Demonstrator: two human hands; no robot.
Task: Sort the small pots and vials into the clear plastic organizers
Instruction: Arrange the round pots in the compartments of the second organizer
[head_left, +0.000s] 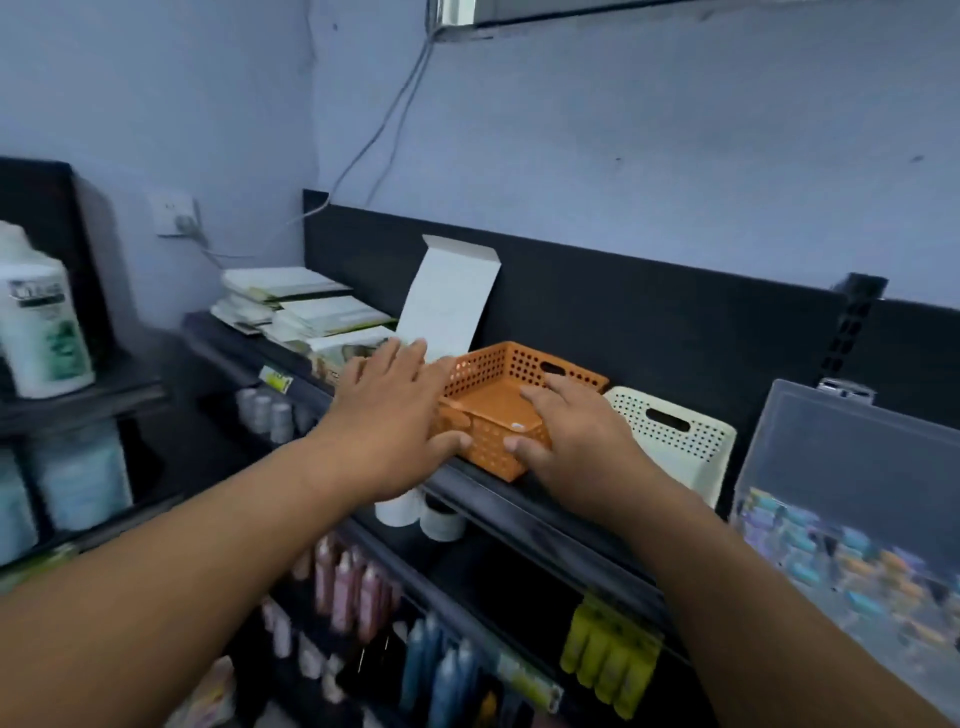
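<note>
clear organizer (857, 452) sits right; left hand (387, 415), right hand (576, 441) flat-fingered against orange basket (483, 366).

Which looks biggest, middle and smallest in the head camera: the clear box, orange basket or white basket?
1. clear box, though it is nearest the camera.
2 and 3. orange basket and white basket look about alike, so unranked.

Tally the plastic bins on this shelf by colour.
Orange basket: 1
Cream basket: 1
Clear box: 1
Total: 3
</note>
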